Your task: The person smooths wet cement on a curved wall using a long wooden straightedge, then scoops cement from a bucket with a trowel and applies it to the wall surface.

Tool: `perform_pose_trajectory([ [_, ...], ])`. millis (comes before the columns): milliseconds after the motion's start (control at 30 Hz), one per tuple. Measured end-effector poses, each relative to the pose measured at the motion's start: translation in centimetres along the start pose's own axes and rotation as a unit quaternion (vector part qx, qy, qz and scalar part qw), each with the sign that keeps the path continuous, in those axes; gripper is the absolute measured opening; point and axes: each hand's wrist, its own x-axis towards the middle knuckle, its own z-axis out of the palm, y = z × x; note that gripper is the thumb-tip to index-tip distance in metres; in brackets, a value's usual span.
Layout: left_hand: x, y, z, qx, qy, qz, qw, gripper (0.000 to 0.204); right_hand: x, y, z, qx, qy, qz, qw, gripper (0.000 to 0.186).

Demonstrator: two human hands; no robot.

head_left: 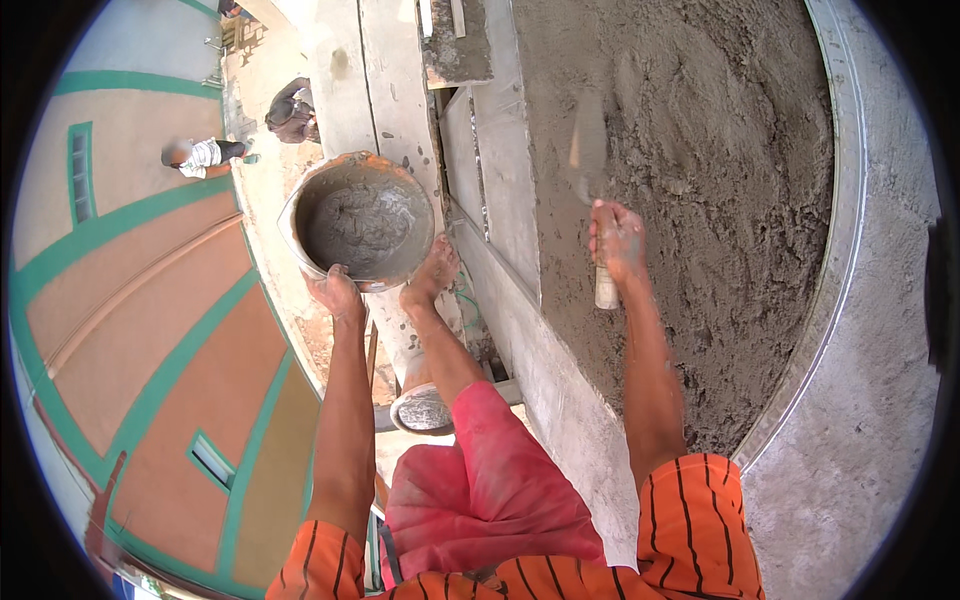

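My left hand [336,292] grips the near rim of a round pan [287,222], which has wet grey mortar [362,222] in its bottom. The pan rests on or just over the wooden planks, beside my bare foot. My right hand [620,240] is closed round the pale handle of a trowel [588,150]. Its blade, smeared by motion, points away from me over a broad bed of rough wet mortar [720,200]. Whether the blade touches the mortar I cannot tell.
I stand on planks [395,80] raised beside a concrete edge [530,330]. Another mortar-crusted container [422,410] sits near my leg. Two people are on the ground far below left, one in a white top [203,157], one in dark clothes [292,115]. A painted building wall [160,330] rises at left.
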Motion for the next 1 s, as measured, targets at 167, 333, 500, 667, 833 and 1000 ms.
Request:
perform_pose_trajectory([
  [167, 2.1, 1.3, -0.4, -0.009, -0.086, -0.059, 0.995, 0.051, -10.1, 2.0, -2.6, -0.275, 0.032, -0.038, 0.96, 0.029],
  [333, -4.5, 10.6, -0.9, 0.059, -0.196, -0.05, 0.978, 0.064, -8.6, -0.9, 2.7, -0.549, -0.058, -0.212, 0.806, 0.019],
  [500, -9.4, 17.5, -0.9, 0.063, -0.234, -0.016, 0.97, 0.065, -7.3, 4.0, 10.3, -0.413, -0.203, -0.289, 0.839, 0.027],
  [667, -10.8, 20.7, -3.8, -0.031, -0.199, -0.079, 0.976, 0.066, -12.3, 1.6, 10.3, -0.328, -0.205, -0.269, 0.882, 0.028],
  [833, -12.7, 23.2, -4.9, -0.049, -0.195, -0.078, 0.976, 0.064, -13.3, -0.4, 10.0, -0.362, -0.173, -0.25, 0.881, 0.028],
  [1000, -12.5, 25.7, -6.9, -0.029, -0.136, -0.086, 0.986, 0.065, -16.3, -0.1, 11.1, -0.306, -0.122, -0.309, 0.892, 0.026],
])
